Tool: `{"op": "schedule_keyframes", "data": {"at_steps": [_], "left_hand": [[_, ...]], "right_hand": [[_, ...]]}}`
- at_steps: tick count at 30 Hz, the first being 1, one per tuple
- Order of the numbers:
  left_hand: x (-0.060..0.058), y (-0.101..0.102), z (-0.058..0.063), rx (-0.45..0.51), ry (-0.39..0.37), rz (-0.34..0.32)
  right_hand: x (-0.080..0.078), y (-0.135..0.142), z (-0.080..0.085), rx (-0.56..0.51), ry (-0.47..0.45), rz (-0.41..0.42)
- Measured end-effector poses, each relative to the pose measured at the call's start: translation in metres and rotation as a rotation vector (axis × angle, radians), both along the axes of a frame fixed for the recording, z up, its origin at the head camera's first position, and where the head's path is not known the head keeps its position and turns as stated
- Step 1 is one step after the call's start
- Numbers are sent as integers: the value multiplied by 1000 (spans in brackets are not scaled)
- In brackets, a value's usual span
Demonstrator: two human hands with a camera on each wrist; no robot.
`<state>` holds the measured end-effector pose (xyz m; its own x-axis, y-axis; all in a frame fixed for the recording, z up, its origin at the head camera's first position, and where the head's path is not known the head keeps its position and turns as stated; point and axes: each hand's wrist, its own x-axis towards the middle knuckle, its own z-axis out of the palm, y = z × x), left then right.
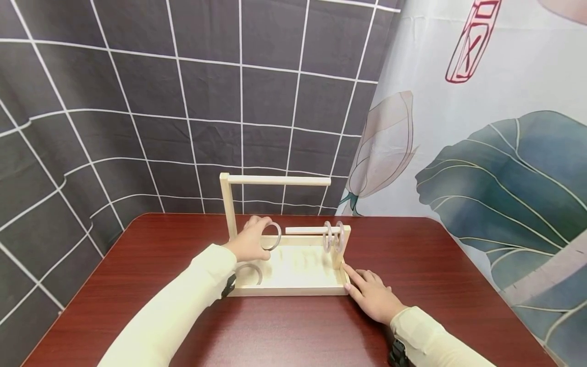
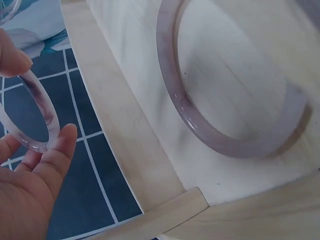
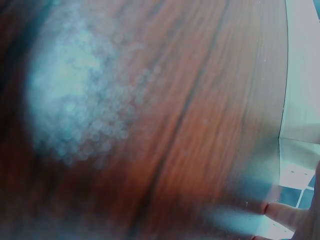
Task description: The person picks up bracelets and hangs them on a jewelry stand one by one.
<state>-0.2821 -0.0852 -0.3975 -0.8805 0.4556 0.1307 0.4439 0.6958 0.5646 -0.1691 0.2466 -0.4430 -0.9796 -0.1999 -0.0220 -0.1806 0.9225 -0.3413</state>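
My left hand (image 1: 249, 239) pinches a pale, purplish bangle (image 1: 279, 235) between thumb and fingers, holding it above the left part of a wooden stand's tray (image 1: 289, 291). In the left wrist view this bangle (image 2: 51, 117) shows dark streaks. Another bangle (image 2: 187, 117) lies flat on the tray floor below that hand. Two more bangles, a left one (image 1: 325, 240) and a right one (image 1: 342, 239), hang on the short lower bar (image 1: 302, 231) near its post. My right hand (image 1: 372, 298) rests with extended fingers against the tray's right end.
A taller post (image 1: 228, 204) rises at the stand's left, with a long upper bar (image 1: 279, 180) reaching right from its top. The stand sits on a reddish-brown table (image 1: 293, 331). Behind hang a grey gridded cloth (image 1: 206, 92) and a floral curtain (image 1: 399, 61).
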Motion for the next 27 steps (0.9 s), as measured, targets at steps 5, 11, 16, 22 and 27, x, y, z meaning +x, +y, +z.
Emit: {"op": "schedule_keyframes", "data": {"at_steps": [5, 11, 16, 22, 27], "left_hand": [[0, -4, -3, 30, 10, 0], [1, -7, -4, 76, 42, -2], [4, -9, -4, 135, 75, 2], [7, -11, -3, 179, 28, 20], [9, -12, -1, 189, 27, 41]], "right_hand": [[0, 0, 1, 0, 3, 2], [0, 0, 1, -3, 1, 7], [0, 0, 1, -4, -3, 8], [0, 1, 0, -3, -7, 8], [-2, 1, 0, 3, -10, 14]]}}
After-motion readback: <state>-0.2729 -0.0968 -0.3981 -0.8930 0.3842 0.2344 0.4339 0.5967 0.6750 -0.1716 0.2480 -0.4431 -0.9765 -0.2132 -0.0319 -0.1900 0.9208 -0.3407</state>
